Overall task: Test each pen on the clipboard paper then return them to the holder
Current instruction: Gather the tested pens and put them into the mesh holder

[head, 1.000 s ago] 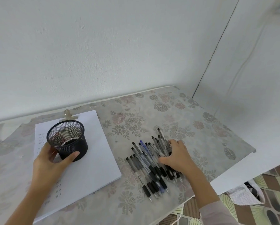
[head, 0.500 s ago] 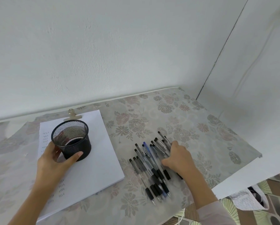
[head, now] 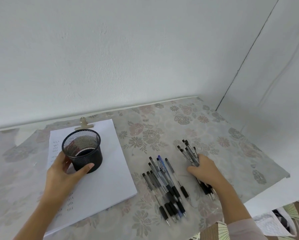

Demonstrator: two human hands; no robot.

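Floral tablecloth (head: 162, 122) — pens (head: 162, 181) tip-nearward; right fingers (head: 192, 170) round several, left fingers (head: 86, 168) round holder (head: 86, 153).

Head camera looks forward-down, near the table (head: 162, 122).

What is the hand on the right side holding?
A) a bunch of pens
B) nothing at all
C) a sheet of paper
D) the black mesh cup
A: the right hand grips a bundle of clear black-tipped pens, whose ends stick out above and below its fingers, while the left hand holds the black wire-mesh pen holder.
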